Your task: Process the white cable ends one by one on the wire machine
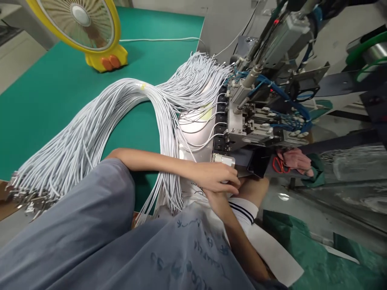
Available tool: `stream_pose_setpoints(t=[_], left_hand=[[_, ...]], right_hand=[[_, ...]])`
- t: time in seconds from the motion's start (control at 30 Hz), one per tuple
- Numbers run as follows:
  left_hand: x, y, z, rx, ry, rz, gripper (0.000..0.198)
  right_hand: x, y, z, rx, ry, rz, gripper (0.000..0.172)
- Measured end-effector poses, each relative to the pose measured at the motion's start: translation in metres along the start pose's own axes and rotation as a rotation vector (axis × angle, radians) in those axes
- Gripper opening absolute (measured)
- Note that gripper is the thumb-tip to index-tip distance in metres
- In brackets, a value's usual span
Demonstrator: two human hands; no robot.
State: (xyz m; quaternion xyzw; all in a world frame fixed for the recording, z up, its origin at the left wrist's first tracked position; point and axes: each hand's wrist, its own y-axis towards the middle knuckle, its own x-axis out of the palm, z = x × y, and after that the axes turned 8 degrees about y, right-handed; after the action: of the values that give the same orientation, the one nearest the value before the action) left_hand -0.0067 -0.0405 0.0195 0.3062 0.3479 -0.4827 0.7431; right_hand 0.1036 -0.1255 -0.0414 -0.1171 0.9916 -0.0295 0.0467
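Note:
My left hand (216, 177) reaches across from the left and lies over my right hand (216, 196), its fingers pointing right and slightly apart. A small pale spot between those fingers is too small to name. The fingers of my right hand are hidden underneath. Just above both hands is a white block (223, 160) at the near end of a row of black holders (221, 129). Several single white cables curve into these holders. A thick bundle of white cables (165, 121) hangs to the left, passing under my left forearm.
A machine (248, 108) with metal cylinders and blue air tubes stands right of the holders. A yellow fan (105, 58) sits on the green table mat (157, 26). Beyond my hands are a dark phone-like slab (259, 162), red-handled scissors (279, 165) and a pink cloth (296, 161).

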Motion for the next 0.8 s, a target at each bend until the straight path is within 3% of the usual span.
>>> stream_pose_setpoints(t=[0.1,0.17,0.23,0.4,0.53,0.67,0.8], left_hand=[[0.001,0.001,0.000,-0.042,-0.120,-0.018,0.033],[-0.003,0.002,-0.003,-0.100,-0.199,0.025,0.035],[-0.008,0.004,-0.005,-0.130,-0.287,0.076,0.032],[-0.012,0.005,0.001,-0.197,-0.408,0.191,0.026],[-0.007,0.004,0.003,-0.251,-0.532,0.272,0.030],[-0.003,0.003,-0.001,-0.265,-0.639,0.263,0.033],[-0.003,0.003,-0.005,-0.203,-0.435,0.292,0.027]], right_hand=[[-0.048,-0.006,-0.014,0.043,-0.034,0.006,0.011],[-0.071,-0.008,-0.022,0.074,0.013,0.118,0.006],[-0.082,-0.007,-0.027,0.068,0.147,0.274,0.012],[-0.071,0.002,-0.033,-0.035,0.381,0.394,0.016],[-0.061,0.005,-0.039,-0.116,0.289,0.404,0.010],[-0.066,0.004,-0.045,-0.137,0.211,0.344,0.014],[-0.078,0.006,-0.053,-0.132,0.039,0.315,0.011]])
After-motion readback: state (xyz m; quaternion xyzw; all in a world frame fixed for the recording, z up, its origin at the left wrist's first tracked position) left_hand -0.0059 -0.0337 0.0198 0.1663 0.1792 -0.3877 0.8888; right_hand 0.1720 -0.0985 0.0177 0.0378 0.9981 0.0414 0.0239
